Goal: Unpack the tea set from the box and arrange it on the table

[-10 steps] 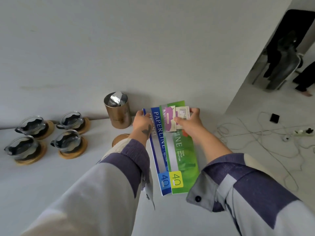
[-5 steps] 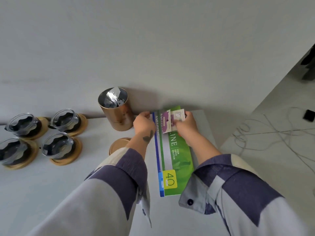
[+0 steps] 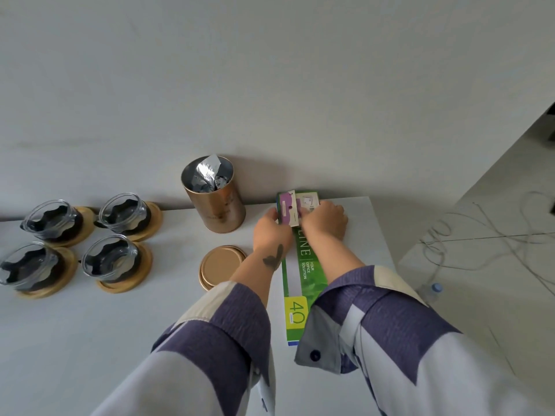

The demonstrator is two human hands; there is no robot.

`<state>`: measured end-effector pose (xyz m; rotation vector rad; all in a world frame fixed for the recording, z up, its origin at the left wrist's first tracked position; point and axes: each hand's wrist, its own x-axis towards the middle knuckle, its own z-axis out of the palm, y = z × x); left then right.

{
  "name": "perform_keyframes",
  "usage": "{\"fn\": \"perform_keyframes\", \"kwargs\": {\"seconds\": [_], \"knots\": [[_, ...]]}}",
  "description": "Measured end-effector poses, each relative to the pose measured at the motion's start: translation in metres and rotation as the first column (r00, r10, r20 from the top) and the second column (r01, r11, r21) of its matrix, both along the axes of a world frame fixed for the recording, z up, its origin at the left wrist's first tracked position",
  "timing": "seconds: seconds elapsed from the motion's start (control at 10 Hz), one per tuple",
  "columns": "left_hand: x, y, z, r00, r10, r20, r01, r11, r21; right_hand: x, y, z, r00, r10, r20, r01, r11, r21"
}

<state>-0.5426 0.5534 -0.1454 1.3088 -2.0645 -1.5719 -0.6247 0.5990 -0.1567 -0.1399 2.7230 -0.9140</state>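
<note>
Both hands are together at the far end of the green paper pack (image 3: 303, 283): left hand (image 3: 271, 232) and right hand (image 3: 324, 220) pinching small cards (image 3: 292, 210), probably squaring them. Glass cups (image 3: 123, 210) sit well left of them, on wooden coasters, the open tea tin (image 3: 214, 199) just left.

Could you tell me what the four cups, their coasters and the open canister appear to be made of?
The cups look like clear glass: see-through, with glinting rims. The coasters seem light wood or bamboo, matte tan. The canister appears to be brushed copper-toned metal, softly reflective.
</note>
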Motion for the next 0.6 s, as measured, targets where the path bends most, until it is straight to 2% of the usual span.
{"fn": "perform_keyframes", "kwargs": {"seconds": [0.2,0.3,0.4,0.6], "knots": [[-0.005,-0.004,-0.001,0.999,-0.018,-0.050,0.021,0.999,0.044,-0.005,-0.005,0.003,0.999,-0.039,-0.031,0.036,0.995,-0.094],[-0.003,-0.003,-0.001,0.997,-0.015,-0.082,0.022,0.997,0.077,-0.003,-0.007,0.000,0.997,-0.039,-0.069,0.035,0.998,-0.053],[0.001,-0.004,0.003,0.996,-0.062,-0.061,0.066,0.995,0.071,-0.001,-0.008,0.001,0.997,-0.031,-0.076,0.029,0.999,-0.027],[0.003,-0.004,0.016,0.985,-0.169,0.028,0.169,0.985,0.028,-0.002,0.001,0.013,0.998,0.057,0.019,-0.057,0.998,-0.009]]}}
